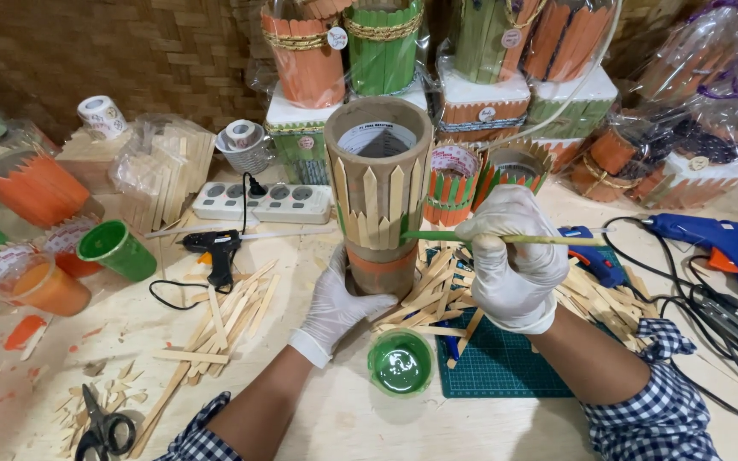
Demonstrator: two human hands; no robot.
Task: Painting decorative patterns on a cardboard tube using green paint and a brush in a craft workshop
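While the worktable (360, 418) lies strewn with loose wooden sticks (215, 329), the step in hand appears to be painting the stick fence glued round a cardboard tube (377, 183), held upright above the table's middle. Tube: tall, brown, open-topped, ringed with pointed bare-wood sticks, an orange band beneath them; a green streak shows at the fence's lower right edge. Left hand (335, 303), gloved, is clasped round the tube's base. Right hand (514, 260), gloved, is closed on a green-handled brush (506, 239) whose tip meets the sticks. Cup of green paint (400, 362) stands just below the tube. Judged next: steady strokes along each stick, with the tube turned to expose unpainted ones.
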